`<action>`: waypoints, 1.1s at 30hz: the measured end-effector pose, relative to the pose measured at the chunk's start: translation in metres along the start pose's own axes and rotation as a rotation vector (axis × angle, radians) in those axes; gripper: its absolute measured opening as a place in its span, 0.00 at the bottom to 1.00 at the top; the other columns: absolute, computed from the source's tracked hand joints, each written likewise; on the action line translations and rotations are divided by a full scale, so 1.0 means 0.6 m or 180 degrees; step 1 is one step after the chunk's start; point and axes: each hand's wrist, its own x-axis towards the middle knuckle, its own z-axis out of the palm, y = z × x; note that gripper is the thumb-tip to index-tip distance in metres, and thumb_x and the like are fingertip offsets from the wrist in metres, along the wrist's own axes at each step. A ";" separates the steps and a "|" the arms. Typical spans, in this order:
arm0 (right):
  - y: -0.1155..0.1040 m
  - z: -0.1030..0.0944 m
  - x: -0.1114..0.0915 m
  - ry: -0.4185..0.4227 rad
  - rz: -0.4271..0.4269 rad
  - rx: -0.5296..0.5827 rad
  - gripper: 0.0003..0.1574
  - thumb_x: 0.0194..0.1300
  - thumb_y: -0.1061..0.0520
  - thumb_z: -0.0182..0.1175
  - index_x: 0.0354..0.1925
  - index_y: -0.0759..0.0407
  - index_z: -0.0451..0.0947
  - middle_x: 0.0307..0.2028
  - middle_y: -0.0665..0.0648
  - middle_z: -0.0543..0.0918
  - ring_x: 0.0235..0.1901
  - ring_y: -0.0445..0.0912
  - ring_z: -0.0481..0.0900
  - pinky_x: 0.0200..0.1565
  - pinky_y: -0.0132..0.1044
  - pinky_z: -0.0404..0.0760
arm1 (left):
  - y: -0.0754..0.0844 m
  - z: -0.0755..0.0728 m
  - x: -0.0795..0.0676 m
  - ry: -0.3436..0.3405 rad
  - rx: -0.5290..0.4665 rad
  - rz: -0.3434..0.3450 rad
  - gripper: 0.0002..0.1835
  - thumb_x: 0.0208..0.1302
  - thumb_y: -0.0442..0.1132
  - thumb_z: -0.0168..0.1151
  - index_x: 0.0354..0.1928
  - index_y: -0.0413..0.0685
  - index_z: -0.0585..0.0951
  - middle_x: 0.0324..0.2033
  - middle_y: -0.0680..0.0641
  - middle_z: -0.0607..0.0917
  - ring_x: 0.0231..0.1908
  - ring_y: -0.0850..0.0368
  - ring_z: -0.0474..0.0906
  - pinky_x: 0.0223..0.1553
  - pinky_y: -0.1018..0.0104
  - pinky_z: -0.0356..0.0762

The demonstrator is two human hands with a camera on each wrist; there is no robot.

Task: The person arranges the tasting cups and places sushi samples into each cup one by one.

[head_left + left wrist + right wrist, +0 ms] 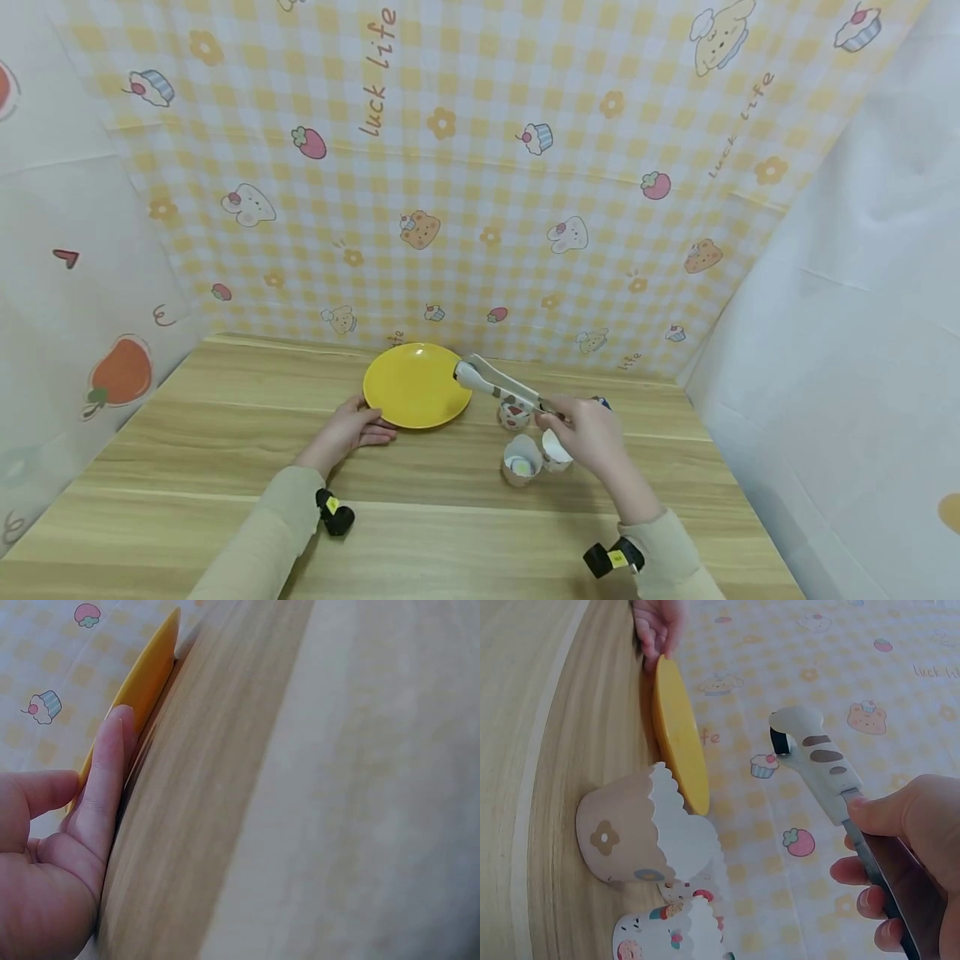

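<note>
On the wooden table, a round yellow plate (417, 386) lies near the back. My left hand (352, 433) pinches its near-left rim, the thumb (56, 791) at the edge and the fingers along the underside. My right hand (588, 433) grips a pair of tongs (498, 387) with white, brown-striped paw-shaped tips (817, 750). Those tips are raised by the plate's right rim, and a small dark piece (779, 741) shows at them; I cannot tell what it is. Below the right hand stand several scalloped paper cups, among them a beige one (622, 832) with a flower.
A white patterned cup (656, 934) is beside the beige one, and another cup (514, 413) stands behind, under the tongs. Something blue (602, 403) peeks out behind the right hand. A checked cloth (465, 208) hangs along the table's back edge, with white cloths at both sides.
</note>
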 end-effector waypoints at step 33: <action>0.079 -0.051 -0.087 0.0204 -0.0012 0.0165 0.16 0.55 0.60 0.70 0.44 0.59 0.85 0.24 0.44 0.80 0.14 0.31 0.63 0.13 0.28 0.63 | -0.002 -0.001 0.001 0.0000 -0.0031 0.0026 0.29 0.75 0.30 0.40 0.70 0.28 0.43 0.33 0.37 0.83 0.34 0.47 0.84 0.39 0.58 0.84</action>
